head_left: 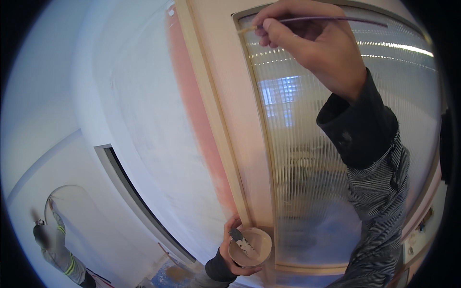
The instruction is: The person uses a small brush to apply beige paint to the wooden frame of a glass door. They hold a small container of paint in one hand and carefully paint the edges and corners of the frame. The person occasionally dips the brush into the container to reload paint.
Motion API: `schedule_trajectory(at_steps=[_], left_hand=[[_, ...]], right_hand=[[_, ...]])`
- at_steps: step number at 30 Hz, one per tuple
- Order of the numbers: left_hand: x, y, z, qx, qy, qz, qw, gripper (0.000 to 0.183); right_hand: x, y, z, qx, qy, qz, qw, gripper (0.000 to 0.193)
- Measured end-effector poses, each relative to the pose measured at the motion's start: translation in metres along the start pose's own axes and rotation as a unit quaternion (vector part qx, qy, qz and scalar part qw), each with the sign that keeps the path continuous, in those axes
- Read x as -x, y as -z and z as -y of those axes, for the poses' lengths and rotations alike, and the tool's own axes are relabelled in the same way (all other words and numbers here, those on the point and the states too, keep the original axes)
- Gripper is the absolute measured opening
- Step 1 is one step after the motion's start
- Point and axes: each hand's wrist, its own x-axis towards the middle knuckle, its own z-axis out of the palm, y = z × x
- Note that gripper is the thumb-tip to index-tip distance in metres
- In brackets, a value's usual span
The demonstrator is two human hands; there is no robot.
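Note:
Raised at the upper right, my right hand (312,43) is closed on a slim artist's paintbrush (336,18) with a long dark purple handle. Its pale bristles point left, near the upper left corner of a frame around a ribbed glass panel (307,144); whether they touch it I cannot tell. Low in the middle, my left hand (226,252) wraps around a round tub (269,242) of beige paint. Across the tub's opening lies a dark grey, paint-spotted strip (243,241), its kind unclear.
A pale wooden strip (211,96) runs down the wall between a pink band (199,120) and the peach surface beside the glass. At the lower left another person (60,245) reaches up to an arched outline on the wall. A dark recess (139,197) cuts the white wall.

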Motion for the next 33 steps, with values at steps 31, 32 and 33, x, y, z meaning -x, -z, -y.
schedule_trajectory(at_steps=[31, 32, 33], left_hand=[[0.007, 0.0, 0.01, 0.014, 0.018, 0.025, 0.999, 0.107], [0.008, -0.001, 0.01, 0.013, 0.024, 0.02, 0.999, 0.104], [0.007, 0.001, 0.009, 0.0, 0.025, 0.023, 0.999, 0.101]], right_hand=[[0.009, 0.005, -0.003, 0.023, 0.022, 0.032, 0.999, 0.01], [0.009, 0.004, -0.002, 0.018, 0.014, 0.031, 0.999, 0.01], [0.009, 0.004, -0.001, 0.014, 0.006, 0.03, 0.999, 0.01]])
